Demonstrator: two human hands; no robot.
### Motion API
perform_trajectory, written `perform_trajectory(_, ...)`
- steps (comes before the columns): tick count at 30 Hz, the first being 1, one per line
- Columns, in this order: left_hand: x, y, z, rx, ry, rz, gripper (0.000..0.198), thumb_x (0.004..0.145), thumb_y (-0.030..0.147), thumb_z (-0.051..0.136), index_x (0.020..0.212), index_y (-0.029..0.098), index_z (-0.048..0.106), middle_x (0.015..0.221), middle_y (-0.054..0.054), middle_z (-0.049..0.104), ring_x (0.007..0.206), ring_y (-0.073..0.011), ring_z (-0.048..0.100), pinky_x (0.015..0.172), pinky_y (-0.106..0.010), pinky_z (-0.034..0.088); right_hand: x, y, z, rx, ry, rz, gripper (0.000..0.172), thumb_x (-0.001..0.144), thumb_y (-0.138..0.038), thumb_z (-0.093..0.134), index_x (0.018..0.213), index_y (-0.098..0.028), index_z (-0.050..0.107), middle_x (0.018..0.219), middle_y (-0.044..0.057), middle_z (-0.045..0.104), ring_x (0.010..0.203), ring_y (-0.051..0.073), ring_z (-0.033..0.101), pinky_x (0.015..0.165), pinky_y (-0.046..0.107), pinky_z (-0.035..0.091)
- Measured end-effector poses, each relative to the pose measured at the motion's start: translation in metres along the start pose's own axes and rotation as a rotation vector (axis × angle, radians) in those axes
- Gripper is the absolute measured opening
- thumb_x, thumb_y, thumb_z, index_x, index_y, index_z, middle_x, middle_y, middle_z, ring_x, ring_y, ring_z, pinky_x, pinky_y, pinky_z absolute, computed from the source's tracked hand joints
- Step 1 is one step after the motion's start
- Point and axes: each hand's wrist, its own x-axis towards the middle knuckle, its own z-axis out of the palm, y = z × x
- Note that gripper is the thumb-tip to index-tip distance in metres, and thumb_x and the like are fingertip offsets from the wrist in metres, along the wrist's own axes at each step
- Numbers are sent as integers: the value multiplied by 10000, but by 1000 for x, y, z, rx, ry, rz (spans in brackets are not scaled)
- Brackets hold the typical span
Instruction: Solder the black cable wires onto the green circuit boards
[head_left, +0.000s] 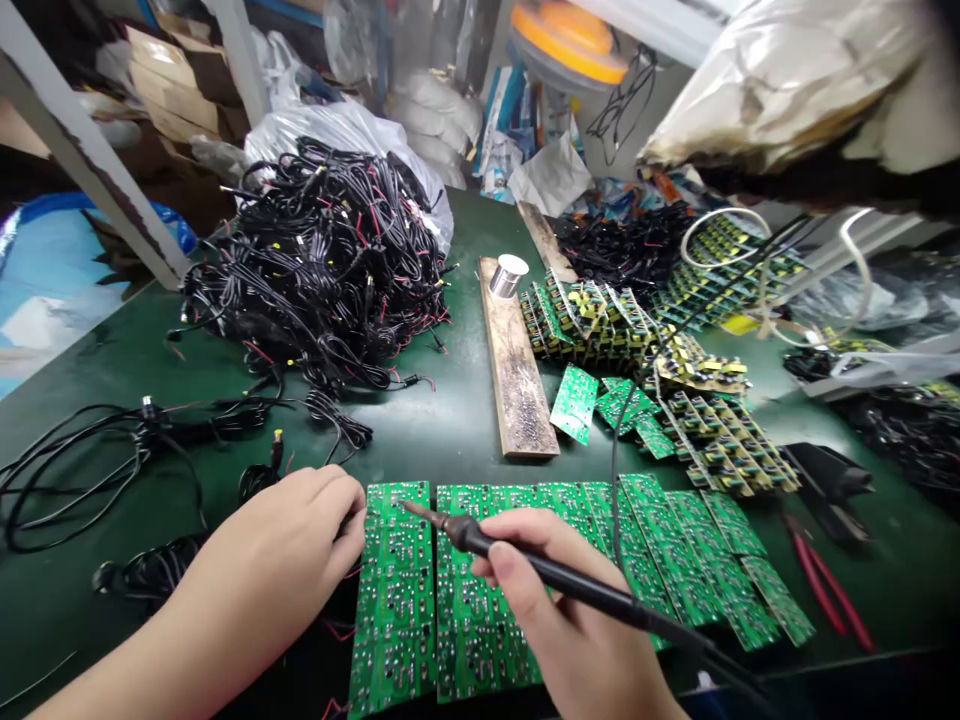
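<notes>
My right hand (559, 600) is closed around a black soldering iron (585, 585), its tip resting on the top of the leftmost green circuit board (395, 590). My left hand (300, 540) sits curled at that board's left edge, fingers pressed together over thin red and black wires; what it pinches is hidden. Several green circuit boards (645, 550) lie side by side in a row along the near edge of the dark green table (450, 420).
A big heap of black cables (322, 260) fills the back left. A scorched wooden strip (517, 370) carries a solder spool (508, 275). Stacks of boards with yellow transformers (675, 380) lie right. Red-handled cutters (825, 585) rest far right. Loose cables (90, 470) lie left.
</notes>
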Motion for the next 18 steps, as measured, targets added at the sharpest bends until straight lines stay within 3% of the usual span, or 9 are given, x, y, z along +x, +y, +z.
perform_trajectory(3, -3, 2, 0, 163, 84, 150, 497, 1125, 232, 309, 880, 216, 741, 979, -107, 752, 951, -331, 700, 834, -508, 510, 1, 0, 10, 27, -48, 11, 138, 1079, -268, 670, 1064, -287, 806, 855, -23, 846, 731, 153, 813, 672, 256, 647)
perform_trajectory(8, -2, 9, 0, 187, 236, 108, 379, 1117, 238, 422, 869, 199, 707, 1048, -114, 699, 924, -296, 646, 843, -492, 479, 1, -2, 19, 13, -57, -6, 143, 1094, -267, 660, 1078, -281, 801, 873, -18, 845, 770, 152, 804, 725, 267, 639)
perform_trajectory(18, -2, 10, 2, 171, 286, 157, 266, 1093, 203, 495, 886, 205, 663, 1034, -89, 652, 899, -266, 585, 852, -453, 424, 1, -1, 22, 25, -113, 80, 187, 1125, -339, 634, 1068, -269, 799, 845, 2, 812, 749, 181, 775, 684, 300, 612)
